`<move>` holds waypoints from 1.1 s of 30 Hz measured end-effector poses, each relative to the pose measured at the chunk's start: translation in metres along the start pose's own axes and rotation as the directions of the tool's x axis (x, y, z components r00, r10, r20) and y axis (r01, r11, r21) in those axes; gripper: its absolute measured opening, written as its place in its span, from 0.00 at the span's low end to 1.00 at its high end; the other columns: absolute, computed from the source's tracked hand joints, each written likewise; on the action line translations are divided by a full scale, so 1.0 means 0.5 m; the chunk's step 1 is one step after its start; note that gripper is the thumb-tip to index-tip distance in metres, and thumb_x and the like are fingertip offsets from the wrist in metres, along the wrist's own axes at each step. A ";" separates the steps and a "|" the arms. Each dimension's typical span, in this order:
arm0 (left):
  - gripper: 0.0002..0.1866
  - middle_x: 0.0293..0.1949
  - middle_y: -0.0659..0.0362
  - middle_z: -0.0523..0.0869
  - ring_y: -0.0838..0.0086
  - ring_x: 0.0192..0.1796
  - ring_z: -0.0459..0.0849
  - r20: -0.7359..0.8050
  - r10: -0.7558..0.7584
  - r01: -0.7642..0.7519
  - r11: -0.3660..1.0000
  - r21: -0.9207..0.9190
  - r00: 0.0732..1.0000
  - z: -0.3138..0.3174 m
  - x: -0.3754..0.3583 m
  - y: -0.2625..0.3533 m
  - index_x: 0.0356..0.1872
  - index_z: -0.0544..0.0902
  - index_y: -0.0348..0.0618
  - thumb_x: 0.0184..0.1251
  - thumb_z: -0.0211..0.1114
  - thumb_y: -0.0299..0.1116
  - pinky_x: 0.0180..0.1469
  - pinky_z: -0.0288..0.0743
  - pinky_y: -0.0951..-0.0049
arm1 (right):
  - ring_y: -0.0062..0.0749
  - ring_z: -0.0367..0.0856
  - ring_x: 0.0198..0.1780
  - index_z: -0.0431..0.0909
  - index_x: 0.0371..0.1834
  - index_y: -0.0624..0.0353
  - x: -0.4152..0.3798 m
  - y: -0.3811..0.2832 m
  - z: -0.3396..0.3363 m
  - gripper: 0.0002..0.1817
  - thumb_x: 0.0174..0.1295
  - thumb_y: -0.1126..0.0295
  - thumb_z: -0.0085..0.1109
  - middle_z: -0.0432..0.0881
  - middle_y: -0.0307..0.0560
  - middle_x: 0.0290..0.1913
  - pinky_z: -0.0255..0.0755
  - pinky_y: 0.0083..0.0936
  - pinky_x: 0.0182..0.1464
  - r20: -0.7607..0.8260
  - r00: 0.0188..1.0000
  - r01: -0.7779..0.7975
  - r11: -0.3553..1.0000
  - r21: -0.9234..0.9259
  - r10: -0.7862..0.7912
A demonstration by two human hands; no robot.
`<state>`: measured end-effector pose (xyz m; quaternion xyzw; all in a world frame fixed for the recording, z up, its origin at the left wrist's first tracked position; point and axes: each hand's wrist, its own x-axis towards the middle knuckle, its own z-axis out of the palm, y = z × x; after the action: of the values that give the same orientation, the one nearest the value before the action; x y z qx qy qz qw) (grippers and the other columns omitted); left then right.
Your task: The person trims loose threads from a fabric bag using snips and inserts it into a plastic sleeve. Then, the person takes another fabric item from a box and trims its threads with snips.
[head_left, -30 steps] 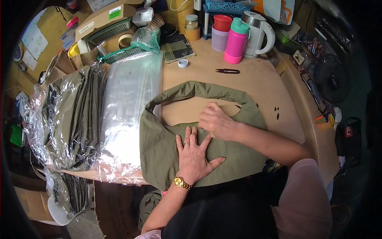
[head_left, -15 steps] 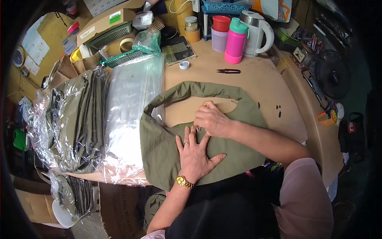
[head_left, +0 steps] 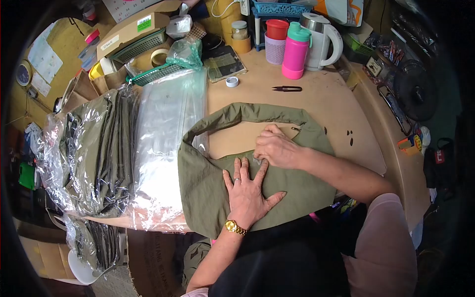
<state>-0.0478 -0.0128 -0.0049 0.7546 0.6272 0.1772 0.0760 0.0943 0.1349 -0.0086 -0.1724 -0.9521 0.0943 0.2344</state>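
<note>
An olive-green fabric bag [head_left: 307,180] with a wide strap loop lies flat in front of me. My left hand [head_left: 249,194] rests on its front panel, fingers spread, just below the opening edge. Beside its index fingertip, my right hand [head_left: 277,148] is closed in a pinch at that edge. A small pale bit shows by the right fingertips, but what they hold is mostly hidden. Near the strap's right base sits a dark zipper pull [head_left: 296,128].
Clear plastic sleeves [head_left: 166,143] lie left of the bag, beside a stack of plastic-wrapped olive items [head_left: 96,148]. Behind are thread snips [head_left: 287,89], a white cap [head_left: 232,81], a pink bottle [head_left: 294,54] and a kettle [head_left: 316,44]. A phone [head_left: 394,110] lies at right.
My right hand has slid a little to the right along the bag's opening edge. My left index finger has stretched out toward it. The whole view has shifted slightly.
</note>
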 end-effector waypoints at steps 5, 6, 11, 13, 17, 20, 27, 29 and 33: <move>0.49 0.69 0.35 0.64 0.39 0.76 0.56 0.025 -0.017 0.016 0.999 0.045 1.000 0.003 0.000 0.001 0.70 0.72 0.51 0.52 0.61 0.76 0.72 0.44 0.31 | 0.35 0.77 0.45 0.81 0.25 0.53 0.035 -0.010 0.021 0.06 0.43 0.76 0.65 0.78 0.39 0.31 0.62 0.38 0.59 -0.031 0.998 0.058 0.989 -0.134 -0.063; 0.49 0.69 0.35 0.64 0.39 0.76 0.56 0.029 -0.015 0.013 0.999 0.043 0.999 0.003 -0.002 0.001 0.70 0.72 0.51 0.52 0.61 0.76 0.72 0.44 0.31 | 0.34 0.77 0.44 0.81 0.24 0.54 0.025 -0.011 0.014 0.05 0.45 0.77 0.65 0.77 0.39 0.30 0.62 0.39 0.60 -0.044 0.998 0.049 0.994 -0.099 -0.054; 0.48 0.69 0.35 0.64 0.40 0.76 0.55 -0.016 -0.003 0.003 1.000 0.001 1.000 -0.003 0.000 0.003 0.70 0.72 0.52 0.53 0.61 0.75 0.72 0.44 0.31 | 0.35 0.77 0.43 0.80 0.25 0.55 -0.009 0.001 -0.017 0.04 0.46 0.76 0.65 0.78 0.39 0.30 0.61 0.39 0.60 -0.003 1.000 0.023 0.992 -0.127 -0.023; 0.48 0.69 0.35 0.64 0.40 0.76 0.55 0.010 -0.008 0.008 1.000 0.028 1.000 0.001 0.000 0.001 0.70 0.72 0.53 0.53 0.62 0.75 0.72 0.44 0.31 | 0.35 0.77 0.42 0.80 0.25 0.54 0.014 -0.011 0.010 0.03 0.47 0.74 0.64 0.79 0.39 0.30 0.61 0.39 0.59 -0.045 0.999 0.022 0.994 -0.107 -0.027; 0.48 0.69 0.35 0.64 0.40 0.76 0.55 0.042 -0.039 0.036 0.998 0.051 0.998 -0.001 0.000 -0.001 0.70 0.72 0.53 0.53 0.62 0.74 0.73 0.44 0.32 | 0.35 0.77 0.44 0.80 0.27 0.53 0.017 -0.020 0.033 0.03 0.48 0.73 0.64 0.78 0.39 0.32 0.62 0.38 0.56 -0.117 0.993 -0.018 0.999 -0.045 0.013; 0.45 0.68 0.38 0.65 0.40 0.74 0.58 -0.053 -0.003 0.003 1.000 -0.004 0.999 -0.003 -0.001 -0.003 0.67 0.74 0.52 0.53 0.67 0.70 0.71 0.48 0.32 | 0.38 0.76 0.49 0.79 0.33 0.56 -0.048 0.033 -0.014 0.07 0.50 0.75 0.63 0.76 0.45 0.38 0.63 0.38 0.52 -0.071 0.997 -0.030 0.966 -0.255 0.012; 0.32 0.56 0.44 0.75 0.51 0.53 0.78 -0.098 -0.241 0.191 0.914 -0.359 0.966 -0.049 0.079 -0.052 0.67 0.72 0.45 0.60 0.71 0.32 0.54 0.75 0.57 | 0.56 0.81 0.43 0.72 0.43 0.64 -0.032 -0.008 -0.022 0.09 0.61 0.81 0.58 0.80 0.57 0.39 0.72 0.44 0.47 -0.137 0.866 -0.458 0.872 0.171 0.482; 0.30 0.53 0.44 0.76 0.52 0.50 0.79 -0.094 -0.240 0.195 0.918 -0.344 0.966 -0.035 0.090 -0.079 0.65 0.74 0.44 0.60 0.70 0.28 0.53 0.76 0.59 | 0.55 0.81 0.45 0.72 0.45 0.63 -0.034 -0.009 -0.011 0.07 0.65 0.77 0.56 0.84 0.58 0.39 0.70 0.48 0.47 -0.152 0.859 -0.470 0.870 0.147 0.489; 0.26 0.50 0.45 0.76 0.54 0.49 0.79 -0.112 -0.138 0.090 0.932 -0.352 0.984 -0.056 0.071 -0.066 0.62 0.78 0.41 0.60 0.69 0.26 0.53 0.76 0.60 | 0.50 0.84 0.42 0.71 0.44 0.63 -0.051 0.012 0.002 0.06 0.66 0.78 0.53 0.85 0.57 0.38 0.71 0.42 0.46 -0.129 0.826 -0.463 0.791 0.400 0.549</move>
<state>-0.0831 0.0255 0.0157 0.6780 0.6328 0.3305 0.1750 0.1166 0.1309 -0.0215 -0.3879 -0.8023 0.3011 0.3395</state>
